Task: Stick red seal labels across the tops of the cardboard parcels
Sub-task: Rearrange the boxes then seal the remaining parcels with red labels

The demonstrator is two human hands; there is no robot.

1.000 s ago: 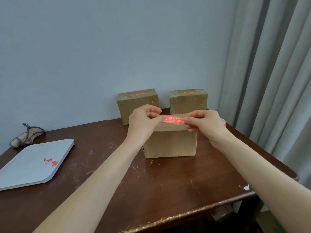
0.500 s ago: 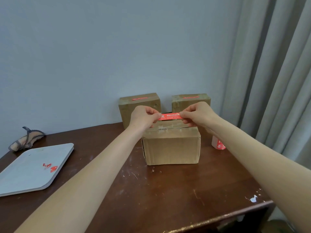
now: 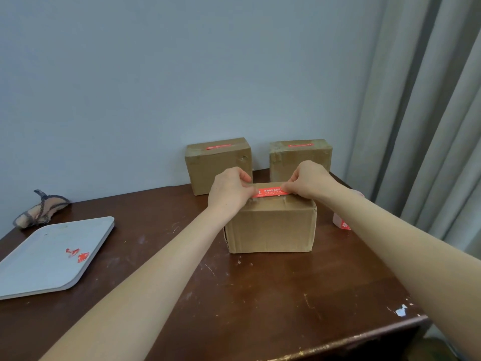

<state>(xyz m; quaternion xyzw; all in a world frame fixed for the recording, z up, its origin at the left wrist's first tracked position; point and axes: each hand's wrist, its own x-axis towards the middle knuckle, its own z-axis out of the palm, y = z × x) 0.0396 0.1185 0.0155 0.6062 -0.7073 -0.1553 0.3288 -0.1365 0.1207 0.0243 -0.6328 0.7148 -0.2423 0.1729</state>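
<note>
Near the middle of the dark brown wooden tabletop [image 3: 260, 295], a little toward its right edge, stands a plain brown cardboard parcel [image 3: 270, 227]. A long red seal label with white print [image 3: 270, 192] is stretched along its top. The left hand [image 3: 230, 190] pinches the label's left end between thumb and curled fingers, and the right hand [image 3: 309, 182] pinches the right end the same way. Gripping both ends keeps the strip taut and straight, so it can go down flat over the taped seam without creasing. Whether it already touches the cardboard I cannot tell.

Along the far edge, by the wall, a left rear parcel [image 3: 217, 165] and a right rear parcel [image 3: 300, 157] each carry a red label on top — set back, I judge, because they are finished. Just beside the near parcel, partly hidden by the right forearm, sits a white-and-red roll [image 3: 341, 222] — probably the label supply, kept within reach. At the left edge, a pale grey flat tray [image 3: 39, 269] holds small red scraps [image 3: 78, 254].
</note>
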